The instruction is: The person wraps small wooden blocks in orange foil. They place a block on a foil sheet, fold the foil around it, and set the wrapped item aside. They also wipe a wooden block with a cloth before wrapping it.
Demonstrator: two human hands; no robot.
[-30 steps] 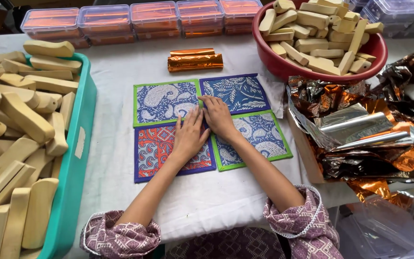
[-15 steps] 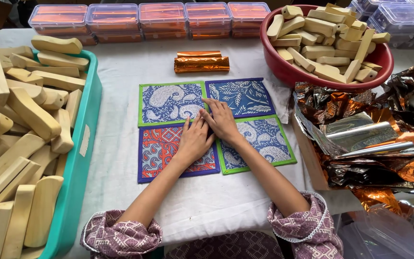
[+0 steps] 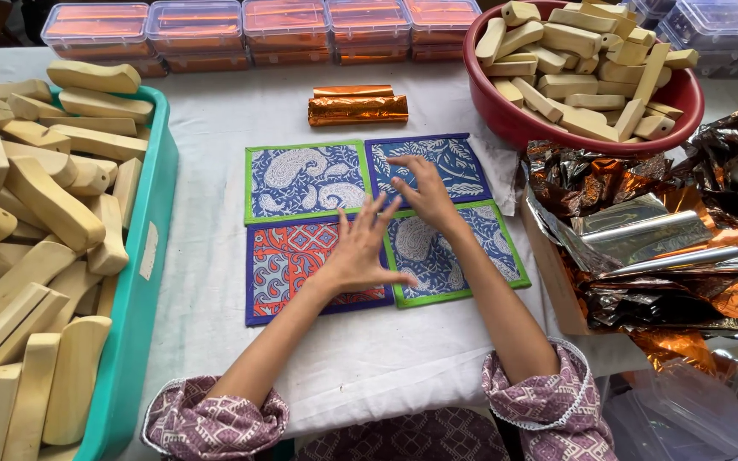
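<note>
On a white-covered table [image 3: 369, 358] seen from the head camera, four printed fabric mats lie edge to edge in a square: a green-bordered blue paisley mat [image 3: 305, 181], a blue-bordered blue leaf mat [image 3: 454, 158], a blue-bordered red and blue mat [image 3: 288, 265] and a green-bordered blue mat [image 3: 459, 256]. The left hand [image 3: 359, 252] is spread wide, fingers fanned apart, over the spot where the mats meet, gripping nothing; whether the palm presses the cloth cannot be told. The right hand [image 3: 423, 192] is also open and empty, fingers loosely splayed across the seam between the two right-side mats. Beyond the mats lies a shiny orange foil roll [image 3: 357, 108], well apart from both hands, and behind it a row of clear plastic lidded boxes [image 3: 258, 30], partly cut off by the top edge. A teal plastic tray [image 3: 143, 282] of pale wooden blocks [image 3: 36, 213] runs off the left edge; a red round bowl [image 3: 506, 119] holds more. Crumpled orange and silver foil sheets [image 3: 659, 248] pile at right, their lower parts hard to make out.
</note>
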